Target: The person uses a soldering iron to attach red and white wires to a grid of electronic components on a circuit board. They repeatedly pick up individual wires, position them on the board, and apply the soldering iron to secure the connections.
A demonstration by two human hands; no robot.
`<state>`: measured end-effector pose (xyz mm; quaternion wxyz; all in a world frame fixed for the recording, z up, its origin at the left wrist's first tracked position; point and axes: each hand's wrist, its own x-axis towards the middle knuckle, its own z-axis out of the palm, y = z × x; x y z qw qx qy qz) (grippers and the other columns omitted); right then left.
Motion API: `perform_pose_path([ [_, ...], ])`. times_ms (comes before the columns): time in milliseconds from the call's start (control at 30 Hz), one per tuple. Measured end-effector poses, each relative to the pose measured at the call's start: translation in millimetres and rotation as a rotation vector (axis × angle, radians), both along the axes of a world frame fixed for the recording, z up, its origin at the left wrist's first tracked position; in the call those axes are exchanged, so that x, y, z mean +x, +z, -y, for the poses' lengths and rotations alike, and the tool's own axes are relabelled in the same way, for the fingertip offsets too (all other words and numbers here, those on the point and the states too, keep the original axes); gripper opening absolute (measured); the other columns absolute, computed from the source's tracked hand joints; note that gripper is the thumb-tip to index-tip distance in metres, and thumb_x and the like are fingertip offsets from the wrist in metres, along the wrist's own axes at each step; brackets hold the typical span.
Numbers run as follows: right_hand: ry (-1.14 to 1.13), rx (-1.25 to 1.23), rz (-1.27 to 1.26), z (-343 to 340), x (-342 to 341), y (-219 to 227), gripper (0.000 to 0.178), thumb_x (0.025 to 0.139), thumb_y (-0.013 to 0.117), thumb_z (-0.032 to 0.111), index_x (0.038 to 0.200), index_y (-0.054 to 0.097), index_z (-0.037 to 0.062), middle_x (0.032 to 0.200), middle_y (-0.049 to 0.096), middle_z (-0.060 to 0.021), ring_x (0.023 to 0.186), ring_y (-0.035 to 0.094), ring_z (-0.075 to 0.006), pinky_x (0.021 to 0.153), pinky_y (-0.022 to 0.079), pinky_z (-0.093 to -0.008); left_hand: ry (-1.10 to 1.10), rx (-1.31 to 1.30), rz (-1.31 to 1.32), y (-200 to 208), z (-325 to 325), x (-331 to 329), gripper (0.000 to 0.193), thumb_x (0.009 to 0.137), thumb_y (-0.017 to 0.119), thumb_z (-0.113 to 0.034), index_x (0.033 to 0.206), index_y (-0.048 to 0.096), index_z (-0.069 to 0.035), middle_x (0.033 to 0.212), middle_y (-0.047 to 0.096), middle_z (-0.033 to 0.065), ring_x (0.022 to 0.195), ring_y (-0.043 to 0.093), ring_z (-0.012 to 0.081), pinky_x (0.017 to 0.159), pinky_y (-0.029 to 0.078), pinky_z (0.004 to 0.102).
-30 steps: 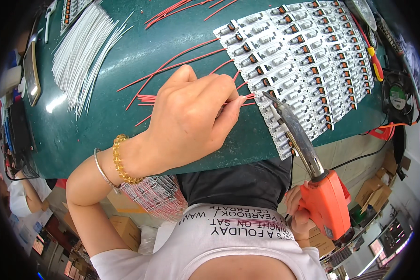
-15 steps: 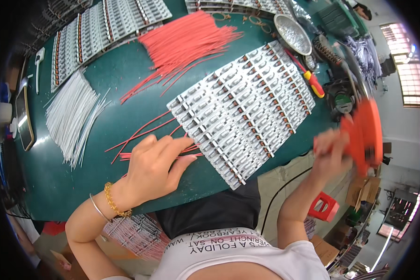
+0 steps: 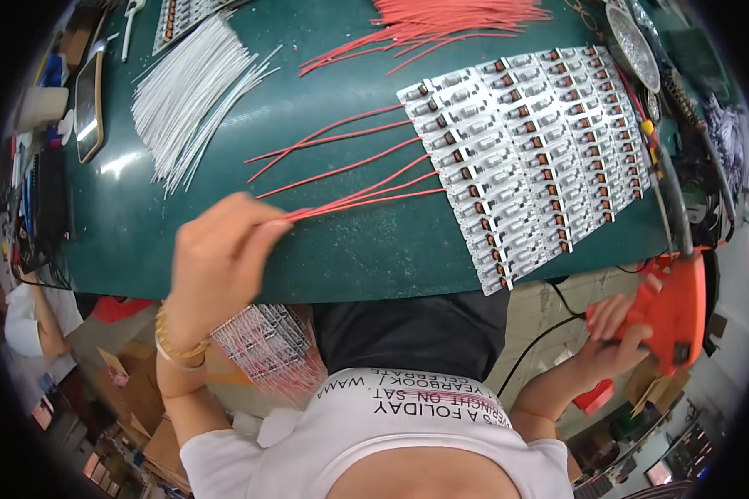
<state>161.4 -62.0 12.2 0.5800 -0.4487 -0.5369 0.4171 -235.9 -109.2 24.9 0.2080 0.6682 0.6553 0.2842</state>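
"Head view: what are we holding?"
"Our left hand [image 3: 220,249] pinches several red wires [image 3: 328,207] running to the left edge of the circuit-board panel [image 3: 524,158] on our green table [image 3: 333,262]; our right hand [image 3: 619,339] grips an orange soldering gun [image 3: 680,312]."

So the panel [image 3: 541,141] sits on the bench's [image 3: 349,259] right half, wires [image 3: 309,213] trailing off its left side. Phone [image 3: 91,108] hugs the left edge, one wire pile [image 3: 193,91] just right of it, another heap [image 3: 457,12] toward the far edge.

Got a shiny green tabletop [image 3: 349,266] catching some glare [image 3: 116,162], plus pale flooring [image 3: 526,314] and cardboard boxes [image 3: 133,381] down below.
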Motion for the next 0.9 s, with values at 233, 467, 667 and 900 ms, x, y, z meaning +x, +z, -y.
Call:
perform_pose_path([
  [233, 0.258, -0.097, -0.048, 49.6, -23.9, 0.4, 0.069, 0.094, 0.058, 0.049, 0.134, 0.041, -0.0042, 0.051, 0.043, 0.0024, 0.039, 0.039, -0.0094, 0.041, 0.034, -0.025, 0.495, 0.144, 0.138, 33.9, 26.7, 23.1, 0.004, 0.086, 0.067, -0.001, 0.084, 0.067, 0.002, 0.065, 0.06, 0.0029, 0.057, 0.047, 0.0049, 0.05, 0.033, 0.022],
  [467, 0.317, -0.099, 0.016, 93.7, -23.5, -29.7, 0.058, 0.089, 0.058, 0.048, 0.116, 0.043, -0.0007, 0.051, 0.045, 0.0017, 0.044, 0.045, -0.0125, 0.047, 0.04, -0.0281, 0.221, -0.043, 0.373, -19.2, -21.4, 104.8, 0.005, 0.082, 0.071, 0.001, 0.084, 0.067, 0.002, 0.07, 0.065, 0.0054, 0.056, 0.053, 0.0082, 0.051, 0.039, 0.0218],
  [667, 0.331, -0.316, 0.356, 101.4, -17.8, -12.0, 0.015, 0.071, 0.061, 0.007, 0.06, 0.051, 0.0049, 0.055, 0.052, -0.0043, 0.048, 0.053, -0.0199, 0.048, 0.043, -0.0318, 0.217, 0.041, 0.296, -32.8, -29.3, 110.5, 0.007, 0.082, 0.071, -0.001, 0.079, 0.065, 0.001, 0.067, 0.057, 0.0039, 0.056, 0.045, 0.0089, 0.049, 0.033, 0.0247],
  [900, 0.196, -0.243, 0.504, 125.9, 6.7, -38.8, 0.02, 0.057, 0.064, 0.019, 0.066, 0.06, 0.0019, 0.057, 0.055, -0.0045, 0.049, 0.054, -0.0196, 0.05, 0.045, -0.0294, 0.219, 0.007, 0.284, -29.3, -30.5, 106.5, 0.008, 0.081, 0.072, -0.001, 0.079, 0.065, 0.0, 0.067, 0.056, 0.003, 0.054, 0.042, 0.0074, 0.048, 0.03, 0.0233],
])
